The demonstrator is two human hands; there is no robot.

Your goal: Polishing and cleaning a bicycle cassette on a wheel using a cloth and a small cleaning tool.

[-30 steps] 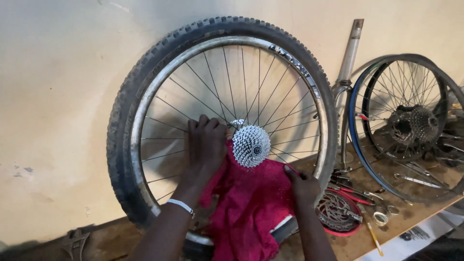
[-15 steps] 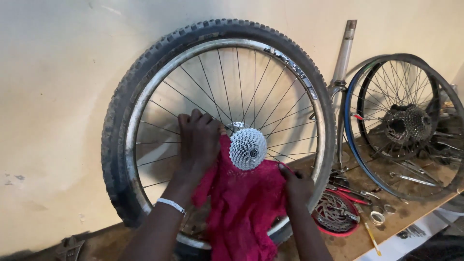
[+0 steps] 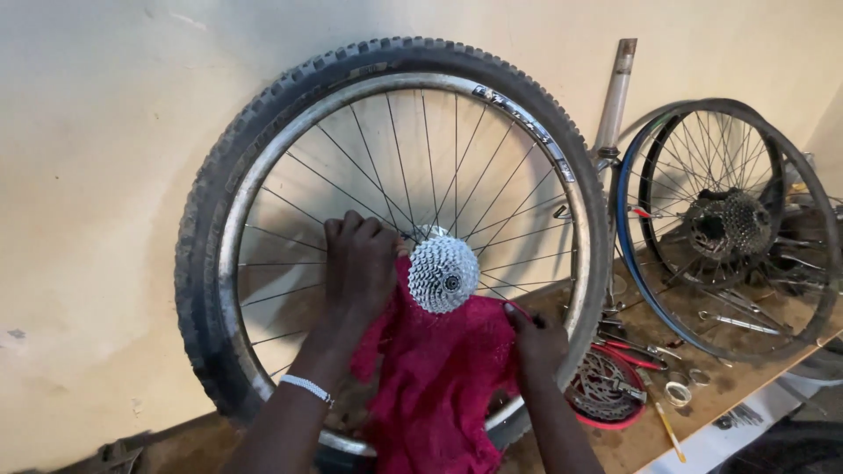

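Step in hand: wiping down the rear cassette (image 3: 443, 274) of the bicycle wheel (image 3: 386, 219) with a red rag (image 3: 439, 386); this looks like the middle of the cleaning, with the cloth drawn up under the sprockets.
Left hand (image 3: 360, 268): fingers spread and pressed over the upper corner of the rag, flat against the spokes just left of the cassette; a silver bracelet (image 3: 306, 388) sits on the wrist.
Right hand (image 3: 534, 338): fingers curled and clamped on the right edge of the rag, below and right of the cassette.
Where the wheel is: upright on the bench (image 3: 746, 386), tyre leaning against the cream wall (image 3: 105, 132), cassette facing the camera.
Next move calls for: in my judgement, keeping the cloth taut between both hands and working it along the sprockets while the wheel stays steady against the wall.
Wheels: two clearly, the tyred one in hand and a second wheel (image 3: 729, 219) with a blue rim and its own cassette towards the right end of the bench; a further rim may lean behind it, hard to tell.
Rags: one.
Frame tube: one grey tube (image 3: 615, 96) standing between the wheels.
Brake rotor: one (image 3: 601, 391), near the front edge.
Loose tools: several, too cluttered to count.
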